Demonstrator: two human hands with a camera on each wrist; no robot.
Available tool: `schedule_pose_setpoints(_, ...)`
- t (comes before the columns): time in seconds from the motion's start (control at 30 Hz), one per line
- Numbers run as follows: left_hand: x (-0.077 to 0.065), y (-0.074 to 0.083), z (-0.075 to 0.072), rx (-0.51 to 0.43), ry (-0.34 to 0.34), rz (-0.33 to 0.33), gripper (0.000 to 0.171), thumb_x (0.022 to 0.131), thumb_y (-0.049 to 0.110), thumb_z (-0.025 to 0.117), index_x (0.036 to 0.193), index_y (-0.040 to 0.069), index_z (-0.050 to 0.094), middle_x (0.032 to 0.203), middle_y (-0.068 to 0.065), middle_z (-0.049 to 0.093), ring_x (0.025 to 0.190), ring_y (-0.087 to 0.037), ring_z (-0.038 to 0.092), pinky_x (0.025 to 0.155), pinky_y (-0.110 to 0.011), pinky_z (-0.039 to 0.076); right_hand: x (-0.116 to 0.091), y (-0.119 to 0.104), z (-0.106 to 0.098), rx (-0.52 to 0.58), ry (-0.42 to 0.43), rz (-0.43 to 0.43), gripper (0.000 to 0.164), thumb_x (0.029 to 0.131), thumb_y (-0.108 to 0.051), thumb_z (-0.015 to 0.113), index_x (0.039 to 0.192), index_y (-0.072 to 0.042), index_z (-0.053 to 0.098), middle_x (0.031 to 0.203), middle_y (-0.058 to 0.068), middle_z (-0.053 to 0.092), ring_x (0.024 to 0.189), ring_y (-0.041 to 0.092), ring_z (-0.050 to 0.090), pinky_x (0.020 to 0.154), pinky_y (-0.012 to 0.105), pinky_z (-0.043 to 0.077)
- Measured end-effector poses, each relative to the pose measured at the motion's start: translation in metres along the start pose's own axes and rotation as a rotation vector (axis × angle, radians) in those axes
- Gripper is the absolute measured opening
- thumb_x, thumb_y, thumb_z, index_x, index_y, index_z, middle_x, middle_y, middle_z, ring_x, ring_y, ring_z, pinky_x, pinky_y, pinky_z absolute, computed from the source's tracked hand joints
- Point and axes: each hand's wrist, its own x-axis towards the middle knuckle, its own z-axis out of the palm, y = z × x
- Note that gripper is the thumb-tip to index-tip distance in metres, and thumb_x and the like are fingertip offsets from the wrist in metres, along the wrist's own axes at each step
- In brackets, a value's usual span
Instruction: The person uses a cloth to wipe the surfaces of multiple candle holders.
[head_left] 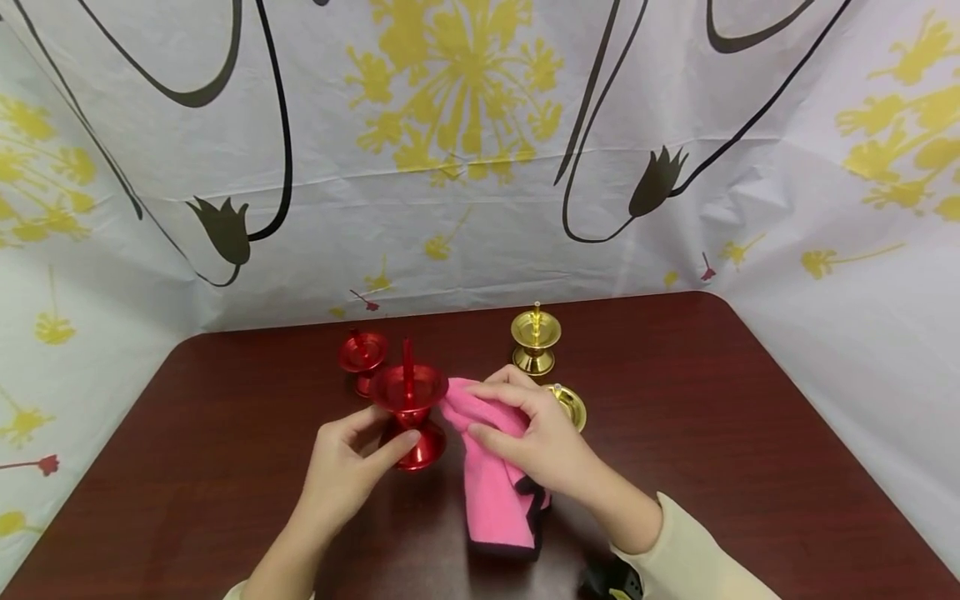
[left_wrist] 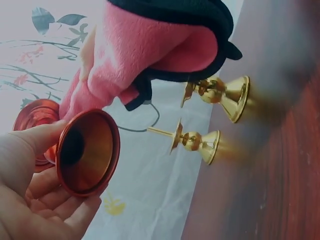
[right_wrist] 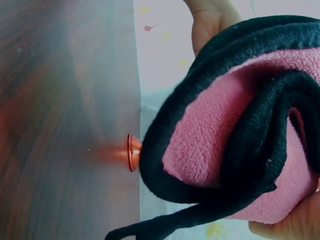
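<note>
My left hand (head_left: 337, 471) holds a shiny red candlestick (head_left: 409, 390) by its lower part, thumb across the base. The candlestick is raised off the table, its spike pointing up; the left wrist view looks into its hollow base (left_wrist: 95, 155). With fingers and thumb, my right hand (head_left: 551, 437) grips a bunched pink cloth (head_left: 498, 500) with black edging. The cloth's upper end meets the right rim of the red dish, and its lower part hangs down. In the right wrist view, the folded cloth (right_wrist: 200, 145) hides most of the candlestick.
A smaller red candlestick (head_left: 363, 353) stands behind, to the left. Two gold candlesticks stand on the right: one farther back (head_left: 535, 332), the nearer one (head_left: 572, 407) partly behind my right hand. The dark red table (head_left: 225, 467) ends at a patterned white sheet (head_left: 420, 242).
</note>
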Motion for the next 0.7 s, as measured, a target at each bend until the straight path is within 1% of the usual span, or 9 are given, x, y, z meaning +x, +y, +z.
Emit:
schedule_pose_setpoints(0.1, -0.002, -0.002, -0.003, -0.015, -0.005, 0.001, 0.034, 0.083, 0.013, 0.079, 0.116, 0.008, 0.073, 0.111, -0.007, 0.074, 0.105, -0.012, 0.067, 0.092, -0.032, 0.056, -0.003, 0.000, -0.002, -0.005, -0.014, 0.007, 0.036, 0.083, -0.005, 0.077, 0.119, -0.012, 0.072, 0.107, 0.005, 0.060, 0.090, 0.012, 0.060, 0.068, 0.024, 0.055)
schedule_pose_setpoints(0.2, -0.004, -0.004, -0.009, -0.038, 0.016, 0.002, 0.031, 0.083, 0.008, 0.079, 0.113, 0.002, 0.073, 0.107, -0.011, 0.074, 0.097, -0.004, 0.068, 0.086, -0.026, 0.058, -0.006, 0.000, -0.006, -0.011, -0.018, 0.009, 0.035, 0.083, -0.006, 0.076, 0.117, -0.014, 0.072, 0.108, 0.004, 0.060, 0.089, 0.013, 0.061, 0.066, 0.025, 0.056)
schedule_pose_setpoints(0.27, -0.004, -0.006, -0.014, -0.045, 0.033, 0.011, 0.030, 0.082, 0.006, 0.079, 0.111, -0.001, 0.072, 0.106, -0.013, 0.074, 0.093, -0.002, 0.069, 0.083, -0.022, 0.057, -0.008, 0.000, -0.010, -0.020, -0.009, 0.000, 0.035, 0.083, -0.005, 0.077, 0.117, -0.014, 0.073, 0.107, 0.004, 0.060, 0.089, 0.013, 0.061, 0.065, 0.025, 0.056)
schedule_pose_setpoints(0.33, -0.005, -0.008, -0.019, -0.034, 0.044, 0.023, 0.031, 0.082, 0.006, 0.079, 0.112, -0.001, 0.072, 0.106, -0.012, 0.074, 0.094, -0.001, 0.070, 0.081, -0.018, 0.057, -0.009, 0.000, -0.014, -0.022, -0.001, -0.012, 0.035, 0.083, -0.005, 0.076, 0.117, -0.014, 0.073, 0.107, 0.004, 0.060, 0.087, 0.013, 0.061, 0.064, 0.026, 0.056)
schedule_pose_setpoints(0.4, -0.005, -0.011, -0.025, -0.012, 0.044, 0.043, 0.032, 0.083, 0.007, 0.079, 0.113, 0.000, 0.072, 0.106, -0.006, 0.075, 0.096, 0.000, 0.069, 0.081, -0.017, 0.056, -0.011, -0.001, -0.017, -0.021, 0.002, -0.024, 0.034, 0.084, -0.004, 0.076, 0.117, -0.013, 0.072, 0.107, 0.005, 0.060, 0.085, 0.013, 0.061, 0.063, 0.026, 0.055)
schedule_pose_setpoints(0.5, -0.004, -0.018, -0.032, 0.041, 0.047, 0.086, 0.032, 0.082, 0.008, 0.080, 0.113, 0.003, 0.073, 0.105, 0.008, 0.074, 0.098, 0.003, 0.067, 0.081, -0.015, 0.055, -0.014, -0.002, -0.023, -0.009, 0.007, -0.044, 0.034, 0.085, -0.003, 0.075, 0.118, -0.011, 0.071, 0.109, 0.006, 0.059, 0.085, 0.012, 0.062, 0.062, 0.026, 0.055)
schedule_pose_setpoints(0.57, -0.003, -0.024, -0.035, 0.082, 0.042, 0.127, 0.032, 0.082, 0.008, 0.080, 0.113, 0.005, 0.073, 0.105, 0.014, 0.072, 0.098, 0.004, 0.066, 0.081, -0.014, 0.055, -0.016, -0.004, -0.027, -0.019, 0.020, -0.060, 0.034, 0.085, -0.003, 0.075, 0.118, -0.011, 0.071, 0.109, 0.006, 0.060, 0.086, 0.011, 0.062, 0.063, 0.026, 0.055)
schedule_pose_setpoints(0.63, -0.001, -0.030, -0.037, 0.128, 0.032, 0.164, 0.032, 0.081, 0.008, 0.080, 0.113, 0.007, 0.074, 0.107, 0.015, 0.072, 0.100, 0.006, 0.064, 0.082, -0.014, 0.055, -0.018, -0.005, -0.031, -0.034, 0.038, -0.080, 0.035, 0.084, -0.002, 0.076, 0.118, -0.011, 0.071, 0.108, 0.006, 0.060, 0.087, 0.011, 0.062, 0.063, 0.025, 0.055)
schedule_pose_setpoints(0.7, 0.002, -0.037, -0.038, 0.158, 0.003, 0.195, 0.033, 0.081, 0.009, 0.081, 0.113, 0.008, 0.074, 0.110, 0.009, 0.073, 0.102, 0.006, 0.063, 0.083, -0.015, 0.055, -0.020, -0.007, -0.036, -0.059, 0.054, -0.088, 0.037, 0.083, -0.001, 0.076, 0.119, -0.012, 0.071, 0.108, 0.004, 0.060, 0.089, 0.011, 0.062, 0.065, 0.024, 0.055)
